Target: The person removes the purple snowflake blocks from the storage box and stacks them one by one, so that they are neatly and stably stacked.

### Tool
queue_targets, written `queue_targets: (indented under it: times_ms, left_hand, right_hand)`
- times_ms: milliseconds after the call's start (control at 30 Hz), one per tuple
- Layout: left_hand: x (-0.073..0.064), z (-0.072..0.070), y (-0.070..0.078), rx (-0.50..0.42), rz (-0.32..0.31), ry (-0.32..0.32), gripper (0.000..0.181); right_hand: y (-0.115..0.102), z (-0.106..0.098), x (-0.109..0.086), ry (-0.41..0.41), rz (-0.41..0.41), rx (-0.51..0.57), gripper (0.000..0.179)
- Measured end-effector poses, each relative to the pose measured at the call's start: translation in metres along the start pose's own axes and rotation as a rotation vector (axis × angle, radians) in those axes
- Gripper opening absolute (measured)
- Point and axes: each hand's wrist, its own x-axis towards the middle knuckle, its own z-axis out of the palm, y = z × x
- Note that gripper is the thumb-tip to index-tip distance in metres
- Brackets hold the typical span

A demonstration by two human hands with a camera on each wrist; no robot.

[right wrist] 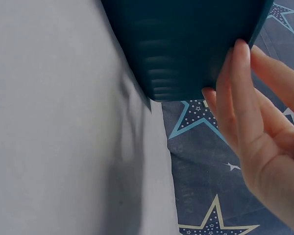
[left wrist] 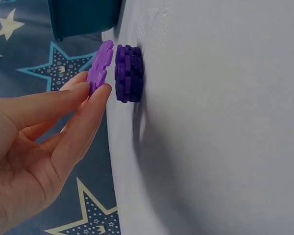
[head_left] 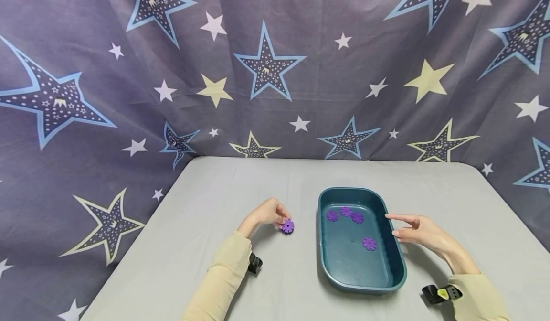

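My left hand [head_left: 268,212] pinches a purple notched disc [left wrist: 100,68] between thumb and fingertips, over the table left of the tray. Close under this disc stands a short stack of purple notched discs [left wrist: 129,74], seen side-on in the left wrist view. From the head view the held disc and the stack overlap. My right hand [head_left: 423,234] touches the right side of the dark teal tray [head_left: 365,275] with extended fingers, fingertips at its rim and outer wall. Inside the tray lie several purple discs [head_left: 369,243], most of them toward its far end.
A pale cloth covers the table [head_left: 301,182]. Behind it and at its sides hangs a grey-purple curtain [head_left: 322,96] printed with stars. Black straps with small devices [head_left: 255,263] sit at both wrists.
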Motion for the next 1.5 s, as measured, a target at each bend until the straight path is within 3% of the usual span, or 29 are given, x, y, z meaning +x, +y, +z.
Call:
queue_targets:
  times_ms: [200,233,300,333,400,467,600,633,667,733,833,867,967,1067,1100,1200,1267,1367,1433,1500]
  left_hand:
    - [0.005,0.000,-0.007,-0.030,-0.027,-0.010,0.014]
    - [0.013,0.002,-0.020,-0.045,0.014,-0.020,0.013]
    - [0.025,0.004,-0.038,-0.052,0.021,-0.034,0.012]
    - [0.036,0.007,-0.055,-0.053,0.058,-0.038,0.011]
    - [0.052,0.011,-0.079,-0.060,0.060,-0.040,0.011]
    - [0.054,0.013,-0.086,-0.028,0.081,-0.019,0.012]
    - [0.079,0.021,-0.126,0.002,0.089,0.001,0.013]
    - [0.086,0.023,-0.138,-0.002,0.112,-0.002,0.014]
    - [0.102,0.026,-0.160,-0.030,0.111,-0.014,0.014]
    - [0.114,0.029,-0.179,-0.056,0.124,-0.017,0.018]
    - [0.123,0.031,-0.192,-0.051,0.135,-0.001,0.021]
    - [0.109,0.028,-0.175,-0.020,0.134,0.017,0.021]
    - [0.091,0.020,-0.148,0.006,0.192,0.039,0.024]
    - [0.046,0.005,-0.075,0.033,0.163,0.055,0.021]
    - [0.046,0.004,-0.067,0.024,0.151,0.054,0.020]
    - [0.005,-0.005,0.003,0.067,0.086,0.087,0.018]
    - [-0.001,-0.007,0.017,0.081,0.098,0.098,0.019]
    - [0.000,-0.009,0.025,0.107,0.124,0.098,0.018]
    - [0.010,-0.008,0.018,0.122,0.142,0.084,0.019]
    - [0.013,-0.007,0.022,0.134,0.163,0.075,0.019]
  right_hand:
    - [-0.001,0.000,-0.001,-0.007,0.001,0.025,0.043]
    - [-0.001,0.000,-0.001,-0.008,0.000,0.028,0.043]
    - [-0.002,-0.001,-0.001,-0.008,-0.002,0.032,0.043]
    - [-0.002,-0.001,-0.001,-0.007,-0.002,0.034,0.043]
    - [-0.003,0.000,-0.001,-0.007,-0.005,0.033,0.042]
    - [-0.002,0.000,-0.001,-0.008,-0.009,0.034,0.042]
    - [-0.002,0.000,-0.001,-0.015,-0.012,0.033,0.041]
    - [-0.002,0.000,0.000,-0.015,-0.011,0.033,0.041]
    - [-0.001,0.000,0.000,-0.013,-0.008,0.032,0.042]
    - [-0.001,0.000,0.000,-0.016,-0.010,0.029,0.042]
    - [-0.001,-0.001,0.000,-0.012,-0.011,0.031,0.042]
    - [-0.001,-0.001,0.000,-0.011,-0.010,0.032,0.042]
    - [-0.001,-0.001,0.000,-0.014,-0.016,0.038,0.041]
    - [-0.001,-0.001,0.000,-0.020,-0.023,0.040,0.041]
    - [-0.001,-0.001,0.000,-0.021,-0.024,0.040,0.041]
    - [0.000,-0.001,0.001,-0.011,-0.012,0.028,0.044]
    - [-0.001,-0.001,0.000,-0.009,-0.012,0.028,0.045]
    - [0.000,-0.001,0.000,-0.007,-0.012,0.020,0.046]
    - [0.000,-0.001,0.000,-0.008,-0.014,0.021,0.046]
    - [0.001,-0.001,0.001,-0.008,-0.010,0.014,0.046]
